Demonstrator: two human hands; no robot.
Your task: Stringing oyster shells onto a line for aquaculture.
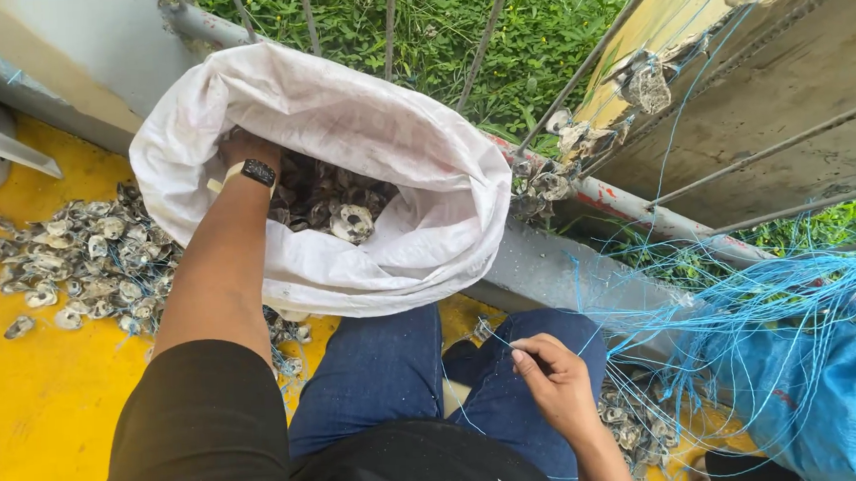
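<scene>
Over the yellow floor (37, 417), our left hand is down in the sack while our right pinches blue line at the knee.

Ahead of our knees the white sack (417, 222) stands with its mouth open toward us, shells (339, 211) heaped dark in its bottom. More shells (78, 269) lie spread on the floor just left of it. Our left arm reaches straight forward over the near rim, and the left hand (244, 148) sits inside against the far-left wall, beside the shells and much the nearer hand to them; we cannot tell whether its fingers are closed on anything. Our right hand (552, 375) rests low on the right thigh, well apart from the sack, thumb and fingers pressed together on a thin blue line (743, 292) that runs off right into a tangle by the rail.
</scene>
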